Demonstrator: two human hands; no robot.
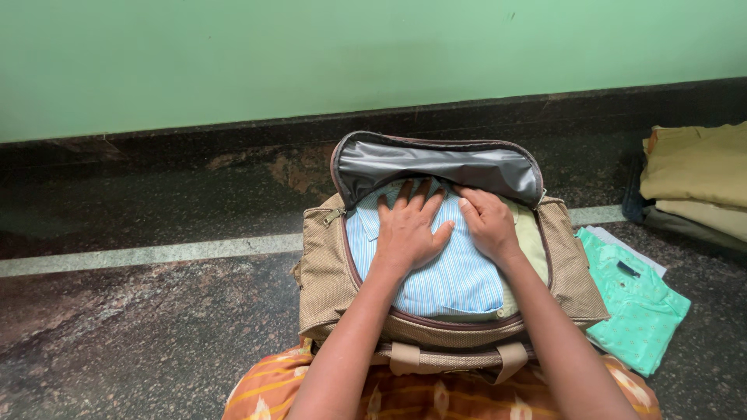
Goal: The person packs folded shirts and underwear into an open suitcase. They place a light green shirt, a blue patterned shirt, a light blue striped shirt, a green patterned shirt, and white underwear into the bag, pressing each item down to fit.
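Green wall (233, 54), dark stone skirting (194, 144), speckled floor (140, 327).

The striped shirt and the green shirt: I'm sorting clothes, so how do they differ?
The striped shirt is pale blue with fine stripes; the green shirt is mint. The striped shirt lies inside the open bag under both hands; the green shirt lies on the floor, untouched. Both are folded.

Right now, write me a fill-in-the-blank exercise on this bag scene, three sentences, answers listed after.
1. Both hands, the left hand and the right hand, press flat on a folded blue-and-white ____ shirt.
2. The shirt lies inside a tan bag whose grey-lined flap is ____.
3. On the floor to the person's right lies a folded ____ shirt.

Missing words: striped; open; green
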